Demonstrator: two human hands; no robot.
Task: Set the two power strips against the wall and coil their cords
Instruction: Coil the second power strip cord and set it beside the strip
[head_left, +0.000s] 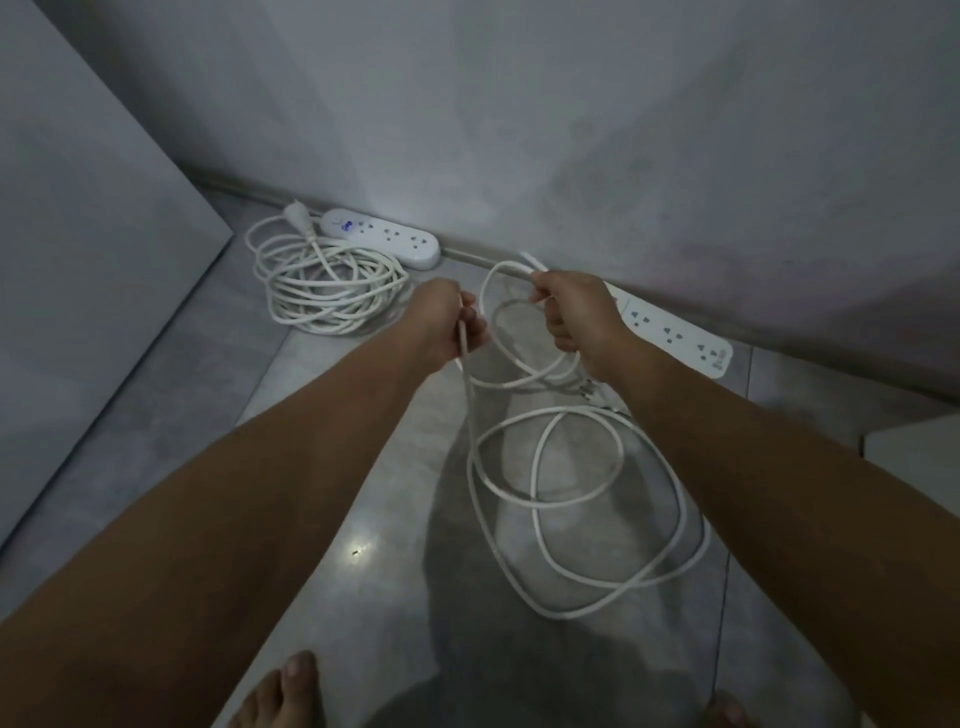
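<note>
Your left hand (451, 323) is closed, fingers (475, 325) pinching the loose cord (582, 499). Your right hand (574, 312) is fisted around the same cord, holding small loops. The rest sprawls in wide loops on the floor (322, 467). Its power strip (675, 332) lies along the wall (571, 130). The other power strip (384, 236) is also at the wall, its coiled cord (327, 286) just beside.

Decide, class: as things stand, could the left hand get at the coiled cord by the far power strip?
Probably yes. The coiled cord lies on open floor just beyond the left hand, nothing between. But that hand is closed on the loose cord and must let go first.
</note>
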